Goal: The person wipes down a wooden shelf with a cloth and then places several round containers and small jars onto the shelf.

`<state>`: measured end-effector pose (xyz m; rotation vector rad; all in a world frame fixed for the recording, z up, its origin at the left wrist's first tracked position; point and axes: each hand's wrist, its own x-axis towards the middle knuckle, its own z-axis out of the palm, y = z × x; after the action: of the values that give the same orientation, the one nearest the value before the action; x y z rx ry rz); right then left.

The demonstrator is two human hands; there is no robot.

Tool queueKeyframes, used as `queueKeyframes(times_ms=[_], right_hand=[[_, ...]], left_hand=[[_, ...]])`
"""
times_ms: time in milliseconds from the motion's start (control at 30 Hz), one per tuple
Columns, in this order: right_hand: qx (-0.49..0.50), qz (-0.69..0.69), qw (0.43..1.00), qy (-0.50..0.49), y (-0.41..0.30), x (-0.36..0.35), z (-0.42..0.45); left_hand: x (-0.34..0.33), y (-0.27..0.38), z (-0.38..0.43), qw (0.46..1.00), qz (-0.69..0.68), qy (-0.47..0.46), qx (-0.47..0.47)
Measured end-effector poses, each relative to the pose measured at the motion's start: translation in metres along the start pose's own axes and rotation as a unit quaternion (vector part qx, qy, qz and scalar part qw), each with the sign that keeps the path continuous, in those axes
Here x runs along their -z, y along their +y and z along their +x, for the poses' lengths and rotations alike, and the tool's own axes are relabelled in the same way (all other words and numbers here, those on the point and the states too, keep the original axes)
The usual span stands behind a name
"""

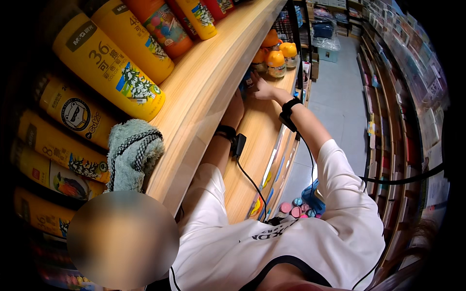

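Observation:
My right hand [263,89] reaches onto the lower wooden shelf [256,120], its fingers against a dark blue container [249,80]. The container is mostly covered by the hand and the upper shelf's edge. My left hand [236,105] is beside it, farther under the upper shelf; its fingers are hidden, so what it holds cannot be seen. Just beyond the right hand stand several clear jars with orange animal-shaped lids [275,59].
Yellow and orange colour-pencil tubes [109,69] line the upper wooden shelf [204,69]. A pale green fluffy cloth [134,156] lies near its edge. Pink and blue round tubs [291,207] and a blue basket [314,198] are low by my body. Stocked shelves [386,120] flank the aisle floor [336,91].

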<state>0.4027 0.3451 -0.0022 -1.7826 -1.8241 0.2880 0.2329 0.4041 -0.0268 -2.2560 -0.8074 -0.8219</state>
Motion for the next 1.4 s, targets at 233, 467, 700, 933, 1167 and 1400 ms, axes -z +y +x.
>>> queueKeyframes(times_ms=[233,467,700,933,1167,1400], right_hand=[[0.01,0.238,0.963,0.124,-0.031,0.009,-0.112],[-0.045,0.462,0.872,0.156,-0.052,-0.007,-0.295],[-0.275,0.501,0.814,0.104,0.012,-0.061,-0.503],[-0.402,0.402,0.821,0.054,0.02,-0.067,-0.622],[-0.534,0.408,0.735,-0.094,0.031,-0.214,-0.788],[-0.647,0.315,0.673,-0.17,0.022,-0.335,-0.896]], left_hand=[[0.034,0.011,0.013,0.977,-0.125,-0.169,0.047],[0.108,0.062,-0.001,0.91,-0.154,-0.384,-0.031],[0.2,0.181,-0.064,0.876,-0.094,-0.406,-0.244],[0.225,0.269,-0.174,0.817,-0.136,-0.5,-0.253],[0.198,0.341,-0.406,0.506,-0.256,-0.799,-0.202],[0.169,0.344,-0.599,0.482,-0.196,-0.84,-0.154]])
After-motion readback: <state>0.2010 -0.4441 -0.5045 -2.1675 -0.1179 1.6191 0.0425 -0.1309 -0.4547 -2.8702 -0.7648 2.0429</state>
